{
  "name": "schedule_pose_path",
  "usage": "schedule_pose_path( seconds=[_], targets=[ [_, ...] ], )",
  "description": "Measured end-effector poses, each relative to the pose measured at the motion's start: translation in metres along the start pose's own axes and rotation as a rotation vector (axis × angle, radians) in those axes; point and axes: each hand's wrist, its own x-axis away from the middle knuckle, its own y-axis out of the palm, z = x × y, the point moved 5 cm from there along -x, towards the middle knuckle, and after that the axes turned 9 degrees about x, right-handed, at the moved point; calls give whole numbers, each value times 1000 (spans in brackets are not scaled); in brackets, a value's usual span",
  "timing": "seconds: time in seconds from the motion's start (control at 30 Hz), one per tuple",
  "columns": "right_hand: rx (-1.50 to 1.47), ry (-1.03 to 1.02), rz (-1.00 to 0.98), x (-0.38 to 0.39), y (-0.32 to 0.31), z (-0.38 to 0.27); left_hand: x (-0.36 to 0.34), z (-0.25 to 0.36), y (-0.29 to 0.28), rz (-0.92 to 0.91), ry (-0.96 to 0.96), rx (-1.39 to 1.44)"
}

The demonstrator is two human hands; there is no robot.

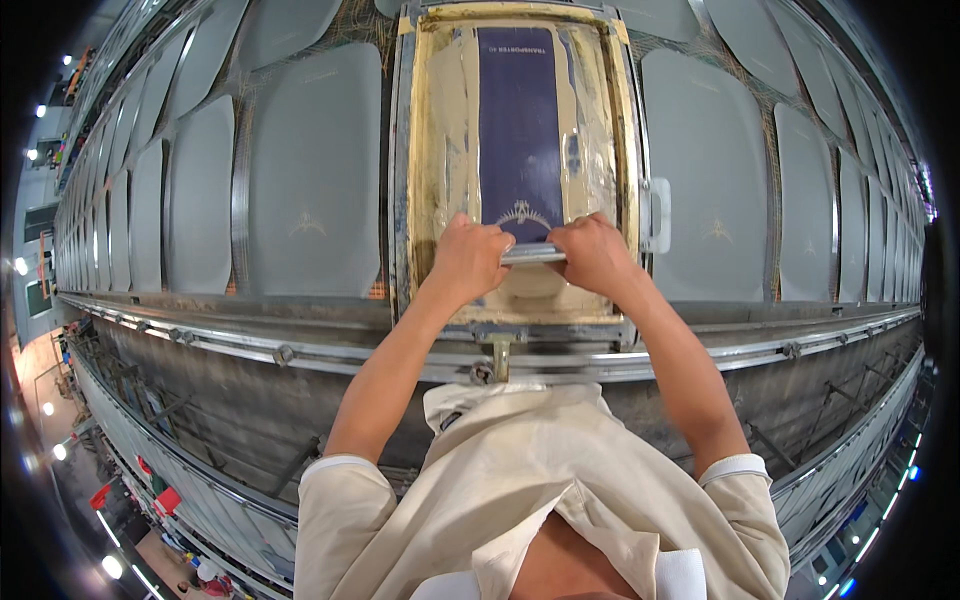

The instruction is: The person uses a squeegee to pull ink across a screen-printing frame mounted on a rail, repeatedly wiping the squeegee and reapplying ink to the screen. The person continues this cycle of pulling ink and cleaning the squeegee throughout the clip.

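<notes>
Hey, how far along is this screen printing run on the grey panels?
Done: the grey panel on the left and the grey panel on the right each carry a small gold emblem. In hand: left hand and right hand grip the squeegee at the near end of the framed screen. Left: cannot tell; farther panels are too small to read.

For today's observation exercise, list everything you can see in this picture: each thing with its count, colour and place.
printing frame: one, metal with yellow-stained screen and dark blue centre strip, top middle on the table
squeegee: one, silvery bar, near edge of the screen, gripped by both hands
grey panels: many, grey, in rows left and right of the frame
rail: one, metal, along the table's near edge
shirt: one, cream, bottom middle
left hand: one, closed on the squeegee
right hand: one, closed on the squeegee
</notes>
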Motion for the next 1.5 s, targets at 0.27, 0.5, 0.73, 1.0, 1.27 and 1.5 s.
schedule_pose_path(
  seconds=[0.27,0.5,0.73,1.0,1.27,1.5],
  targets=[
    [215,65,103,-201,-95,120,-217,-95,-113,154,53,-157],
    [145,67,52,-323,-117,205,-338,-156,-157,156,111,-178],
    [88,49,127,-325,-111,205,-346,-168,-148,137,49,-132],
    [49,44,89,-208,-65,136,-221,-108,-90,108,26,-106],
    [-2,-47,87,10,9,2,4,1,12,95,59,76],
    [12,426,675,33,-43,76,36,31,11,265,1,-7]
  ],
)
